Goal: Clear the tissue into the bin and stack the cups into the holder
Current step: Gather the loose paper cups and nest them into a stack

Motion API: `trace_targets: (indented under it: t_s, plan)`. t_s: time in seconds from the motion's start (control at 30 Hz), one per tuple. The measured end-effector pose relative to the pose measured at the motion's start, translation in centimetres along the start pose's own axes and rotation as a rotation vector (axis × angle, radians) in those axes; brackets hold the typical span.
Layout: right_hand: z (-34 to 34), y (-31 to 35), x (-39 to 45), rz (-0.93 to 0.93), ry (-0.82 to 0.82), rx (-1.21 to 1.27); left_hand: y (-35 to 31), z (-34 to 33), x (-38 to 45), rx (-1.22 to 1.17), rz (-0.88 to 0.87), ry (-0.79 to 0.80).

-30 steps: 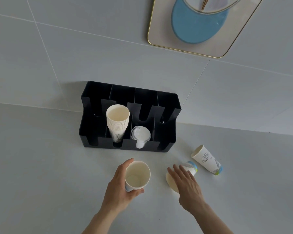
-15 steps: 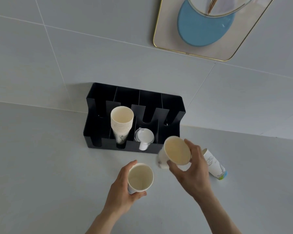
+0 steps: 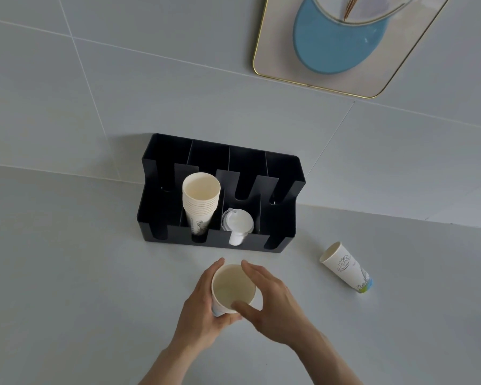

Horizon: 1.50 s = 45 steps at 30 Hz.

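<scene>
Both hands meet around upright paper cups [image 3: 233,289] in front of the black cup holder [image 3: 285,190]. My left hand [image 3: 203,309] wraps the cups from the left and below. My right hand [image 3: 272,304] grips the rim from the right, thumb at the near edge. A stack of several cups [image 3: 201,201] stands in the holder's second slot from the left. One more printed cup [image 3: 346,266] lies on its side on the counter to the right. No tissue or bin is in view.
White plastic lids [image 3: 237,225] sit in the holder's third slot; the two outer slots look bare. The holder stands against the tiled wall. A gold-rimmed tray [image 3: 267,65] with a blue plate hangs at the upper right.
My right hand picked a lying cup off the counter, carried it left and set it into the cup in my left hand. The third cup stayed put.
</scene>
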State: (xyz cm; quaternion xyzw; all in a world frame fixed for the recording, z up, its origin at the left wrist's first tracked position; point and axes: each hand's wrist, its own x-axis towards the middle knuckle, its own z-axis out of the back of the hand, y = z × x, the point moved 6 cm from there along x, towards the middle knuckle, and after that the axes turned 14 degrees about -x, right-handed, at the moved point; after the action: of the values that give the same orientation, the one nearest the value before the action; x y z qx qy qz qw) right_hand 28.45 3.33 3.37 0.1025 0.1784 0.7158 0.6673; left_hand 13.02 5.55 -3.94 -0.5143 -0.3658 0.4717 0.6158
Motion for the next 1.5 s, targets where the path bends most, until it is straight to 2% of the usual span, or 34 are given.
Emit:
trace_targets:
  t_s: [0.33,0.4,0.5,0.6,0.67,0.8,0.97,1.17,1.27,1.37,1.43,1.5]
  plan:
    - [-0.6,-1.6,-0.1,-0.003,0.023,-0.016,0.1,-0.2,-0.2,0.006,-0.010,0.005]
    - [0.1,-3.6,-0.2,-0.097,-0.035,0.090,0.0,-0.1,-0.1,0.000,-0.009,0.014]
    - [1.8,-10.0,-0.8,-0.336,-0.210,0.175,-0.2,-0.2,-0.2,-0.013,-0.012,-0.002]
    - [4.4,-16.2,-1.4,-0.531,-0.324,0.024,-0.3,-0.6,-0.4,-0.011,-0.002,-0.025]
    - [6.0,-19.3,-1.3,-0.603,-0.313,-0.137,-0.3,-1.0,-0.5,-0.009,0.012,-0.053]
    - [6.4,-23.7,0.6,-0.576,-0.057,-0.418,-0.8,-1.6,-0.7,-0.005,0.048,-0.106]
    - [4.7,-25.8,2.2,-0.542,0.075,-0.381,-1.3,-2.1,-1.3,0.025,0.081,-0.179]
    - [3.0,-25.4,2.6,-0.441,0.009,-0.515,-1.8,-2.3,-1.5,0.056,0.101,-0.219]
    - [3.1,-25.9,2.2,-0.469,-0.032,-0.463,-1.9,-2.3,-1.5,0.055,0.104,-0.222]
    - [2.9,-25.6,1.1,-0.518,0.004,-0.470,-1.8,-2.4,-1.5,0.064,0.097,-0.214]
    - [2.8,-24.2,0.3,-0.500,-0.013,-0.381,-1.9,-2.4,-1.6,0.059,0.090,-0.207]
    - [3.0,-21.6,-0.1,-0.456,-0.046,-0.182,-1.8,-2.4,-1.5,0.060,0.088,-0.202]
